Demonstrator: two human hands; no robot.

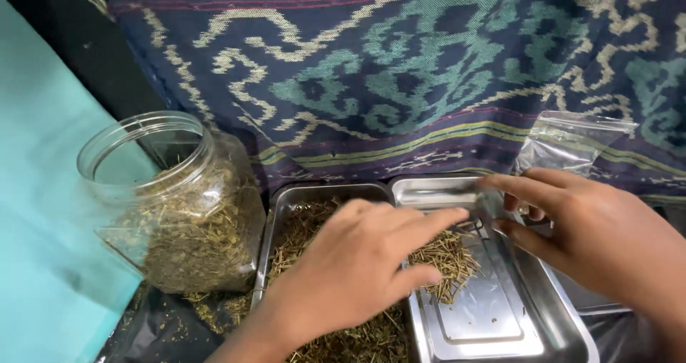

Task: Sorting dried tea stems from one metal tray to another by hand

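My left hand point(357, 270) reaches across two steel trays, fingers pinched together over a small heap of dried herb stems point(446, 259) lying in the right tray point(500, 327). The left tray point(282, 216) is filled with the same dried, chopped herbs. My right hand point(593, 238) hovers over the right tray's far corner, its fingers closed on the edge of a small clear plastic zip bag point(568, 145) that sticks up behind it. Whether the left fingers hold any stems is hidden.
An open clear plastic jar point(171, 206), part full of dried herbs, stands left of the trays. Loose herb bits lie on black plastic point(153, 331) under it. A patterned dark-blue woven cloth point(400, 70) hangs behind; a teal surface point(43, 213) lies at left.
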